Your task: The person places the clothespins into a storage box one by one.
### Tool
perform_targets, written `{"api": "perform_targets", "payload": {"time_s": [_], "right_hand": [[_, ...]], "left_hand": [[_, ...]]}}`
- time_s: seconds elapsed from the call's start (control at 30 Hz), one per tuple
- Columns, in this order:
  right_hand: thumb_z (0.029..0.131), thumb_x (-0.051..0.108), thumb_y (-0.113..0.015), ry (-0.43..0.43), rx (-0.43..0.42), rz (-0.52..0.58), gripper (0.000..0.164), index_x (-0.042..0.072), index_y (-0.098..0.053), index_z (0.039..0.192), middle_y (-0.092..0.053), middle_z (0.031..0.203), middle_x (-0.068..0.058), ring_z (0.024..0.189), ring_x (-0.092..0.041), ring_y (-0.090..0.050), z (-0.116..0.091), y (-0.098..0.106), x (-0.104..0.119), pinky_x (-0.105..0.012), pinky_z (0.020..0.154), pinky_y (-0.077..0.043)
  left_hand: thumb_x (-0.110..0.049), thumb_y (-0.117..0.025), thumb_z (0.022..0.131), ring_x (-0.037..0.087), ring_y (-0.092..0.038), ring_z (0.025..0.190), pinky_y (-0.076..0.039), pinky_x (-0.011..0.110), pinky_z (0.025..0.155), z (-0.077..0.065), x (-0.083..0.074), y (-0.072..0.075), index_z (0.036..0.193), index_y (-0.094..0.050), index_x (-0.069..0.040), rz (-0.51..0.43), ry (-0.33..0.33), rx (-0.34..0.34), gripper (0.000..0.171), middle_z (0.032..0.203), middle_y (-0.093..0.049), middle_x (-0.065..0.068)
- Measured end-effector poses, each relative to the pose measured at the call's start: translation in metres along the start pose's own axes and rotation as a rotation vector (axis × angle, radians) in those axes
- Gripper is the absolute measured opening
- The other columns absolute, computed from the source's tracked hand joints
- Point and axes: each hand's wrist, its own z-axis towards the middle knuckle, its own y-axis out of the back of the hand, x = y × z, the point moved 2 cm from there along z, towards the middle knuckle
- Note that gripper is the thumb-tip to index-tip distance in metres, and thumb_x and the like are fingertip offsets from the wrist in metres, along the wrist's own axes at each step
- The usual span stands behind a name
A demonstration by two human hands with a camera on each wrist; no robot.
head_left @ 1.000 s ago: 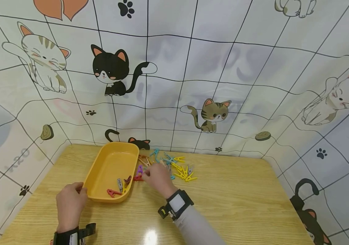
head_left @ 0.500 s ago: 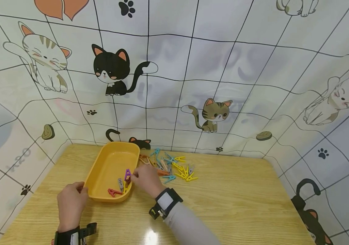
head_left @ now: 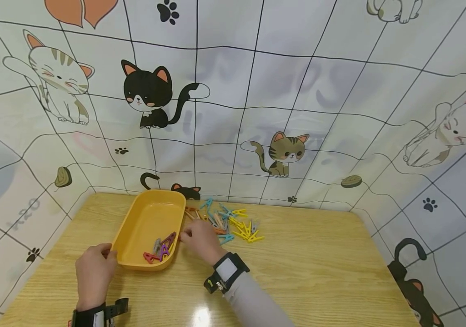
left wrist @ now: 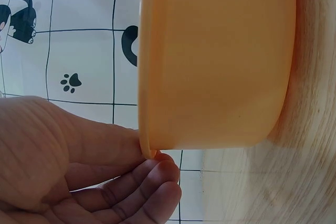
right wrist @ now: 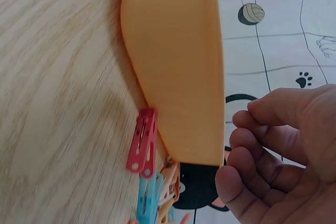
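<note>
My left hand [head_left: 95, 272] pinches the near left rim of a yellow plastic basin [head_left: 144, 222] between thumb and fingers; the left wrist view shows this grip closely. Inside the basin's near right part lie several clothespins, among them a purple clothespin [head_left: 163, 253], a red one and a dark red one. Just outside the right rim is my right hand [head_left: 202, 240], its fingers loosely bent with nothing between them. A red clothespin [right wrist: 143, 142] lies on the table against the basin's outer wall in the right wrist view; my hand mostly hides it in the head view.
A loose pile of clothespins spreads right of the basin, with yellow clothespins [head_left: 248, 232] at its right end and a blue clothespin [head_left: 226, 238] at its near side. Behind the wooden table [head_left: 298, 268] hangs a cat-printed cloth [head_left: 224, 113].
My right hand carried the purple clothespin from the pile over the rim and let it go in the basin, then moved back slightly right. My left hand has stayed on the rim.
</note>
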Motion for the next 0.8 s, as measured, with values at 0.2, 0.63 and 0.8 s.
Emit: {"api": "perform_targets", "payload": {"time_s": [0.2,0.63,0.8], "right_hand": [[0.092,0.009,-0.065,-0.003,-0.029,0.034,0.048,0.019,-0.04,0.052,-0.026,0.055,0.009,0.055,-0.005,-0.031,-0.002,0.008,-0.013,-0.019,0.056,-0.026],[0.098,0.013,-0.067,-0.166,-0.082,0.15,0.035,0.003,-0.07,0.064,-0.038,0.052,0.01,0.046,-0.006,-0.029,-0.016,0.021,-0.058,-0.021,0.049,-0.024],[0.096,0.013,-0.07,-0.199,-0.106,0.109,0.043,0.01,-0.059,0.055,-0.029,0.05,0.011,0.046,-0.005,-0.027,-0.021,0.026,-0.068,-0.021,0.048,-0.022]], "left_hand": [[0.003,-0.067,0.089,0.042,-0.065,0.075,-0.048,0.04,0.056,0.0,0.0,-0.001,0.108,-0.069,0.02,0.011,0.0,-0.001,0.026,0.088,-0.068,0.034],[0.004,-0.066,0.089,0.041,-0.065,0.074,-0.046,0.037,0.054,0.0,-0.001,0.0,0.109,-0.069,0.021,0.011,0.006,0.002,0.026,0.088,-0.068,0.034],[0.003,-0.065,0.09,0.041,-0.065,0.074,-0.045,0.036,0.054,0.001,-0.001,-0.001,0.109,-0.069,0.021,0.013,0.008,0.006,0.026,0.088,-0.068,0.033]]}}
